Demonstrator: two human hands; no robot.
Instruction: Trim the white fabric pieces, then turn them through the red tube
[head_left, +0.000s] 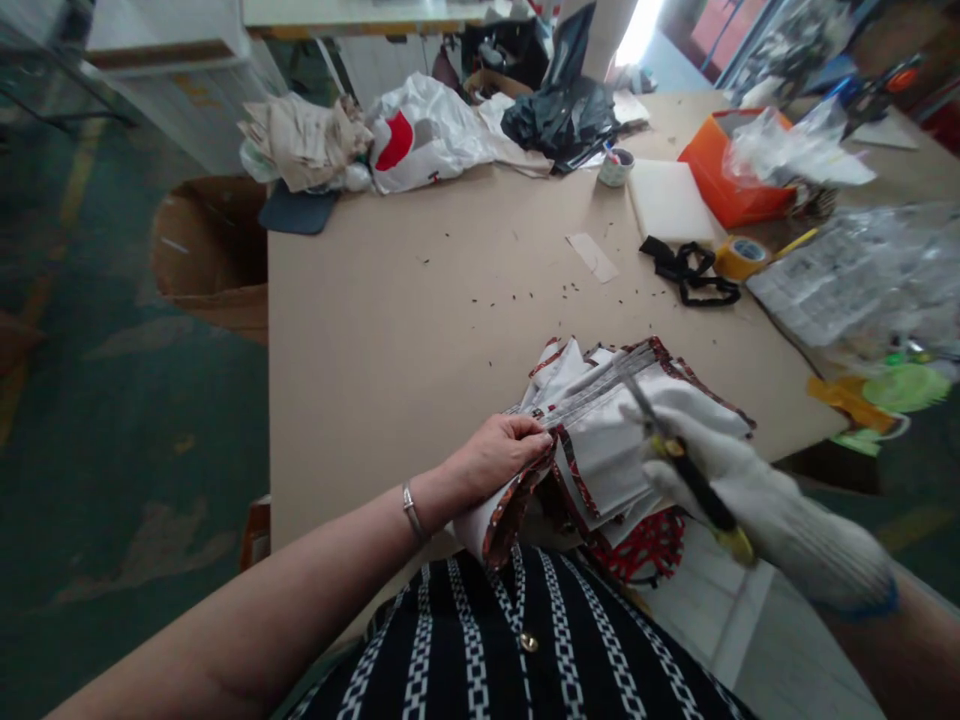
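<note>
Shirt: black, white-chain-striped cloth (559, 640), seen just below the stack.
Stack: white fabric pieces with patterned red-brown edging (611, 450), laid at the beige tabletop (360, 330)'s near edge.
Left hand (491, 455): bare; edging pinched at the stack's left.
Right hand (724, 450): white-gloved; slim metal tool with yellow-and-black handle (697, 487) gripped, blurred, at the stack's right.
Risk: fabric or bare fingers could be nicked by a stray tip; pieces could be spilled by a loose pinch.

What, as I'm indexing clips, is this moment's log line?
left hand: bare, pinching trimmed cloth | right hand: gloved, holding yellow-and-black tool, blurred | table: black strap, yellow tape roll
</note>
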